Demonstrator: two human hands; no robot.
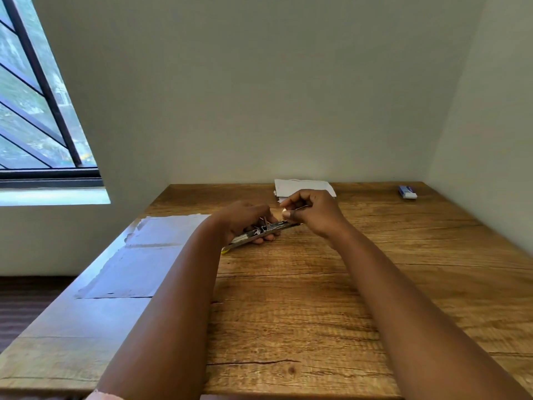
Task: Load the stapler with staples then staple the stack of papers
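My left hand (248, 219) grips an opened stapler (277, 228) low over the wooden table (302, 298), its metal staple channel facing up and pointing right. A bit of yellow shows at the stapler's near end. My right hand (310, 213) hovers just above the channel's right part and pinches a thin strip of staples (301, 208) between thumb and fingers. The stack of white papers (302, 186) lies at the table's far edge, partly hidden behind my right hand.
A small blue-and-white box (407, 192) lies at the table's far right corner. A pale sheet (144, 255) covers the table's left part. Walls close in behind and on the right; a barred window (37, 111) is at the left.
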